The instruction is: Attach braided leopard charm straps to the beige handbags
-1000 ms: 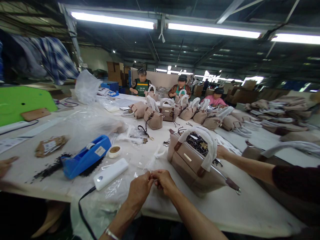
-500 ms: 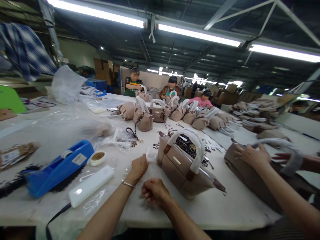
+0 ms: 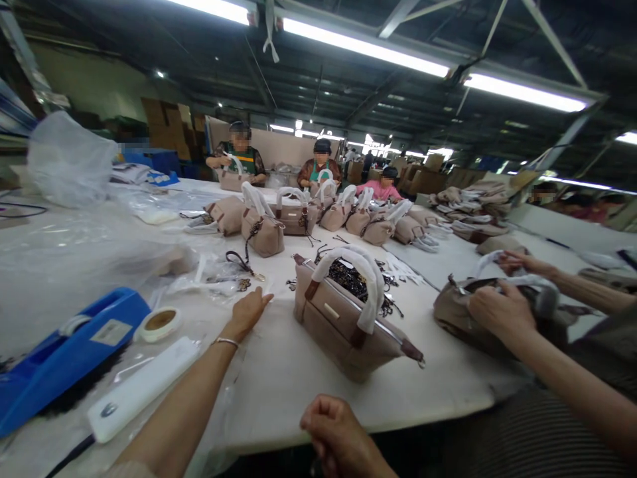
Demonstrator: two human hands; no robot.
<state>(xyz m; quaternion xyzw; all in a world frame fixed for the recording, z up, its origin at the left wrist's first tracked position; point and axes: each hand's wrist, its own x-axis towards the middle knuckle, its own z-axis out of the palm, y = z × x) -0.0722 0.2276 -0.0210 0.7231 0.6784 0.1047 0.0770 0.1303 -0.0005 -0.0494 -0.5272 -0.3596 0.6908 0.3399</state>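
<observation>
My left hand (image 3: 249, 311), with a bracelet at the wrist, lies on the white table with fingers stretched forward and thumb apart. Just beyond it are a dark wrist strap (image 3: 239, 261) with a gold clasp and scraps of clear plastic. My right hand (image 3: 332, 425) is closed at the table's near edge; what its fingers hold, if anything, is hidden. Between and beyond my hands stands a beige handbag (image 3: 331, 335), upright, its handles (image 3: 371, 285) wrapped in white. Dark chains and straps (image 3: 351, 279) are heaped behind the bag.
At left sit a blue tape dispenser (image 3: 74, 352), a tape roll (image 3: 158, 323) and a white corded device (image 3: 144, 388). A co-worker's hands at right handle another bag (image 3: 458, 312). Several wrapped-handle bags (image 3: 263, 236) stand farther back, with people across the table.
My hands have moved apart: the left has reached forward and left, the right has drawn back to the table edge. The view has turned right. The co-worker's hands have shifted on their bag.
</observation>
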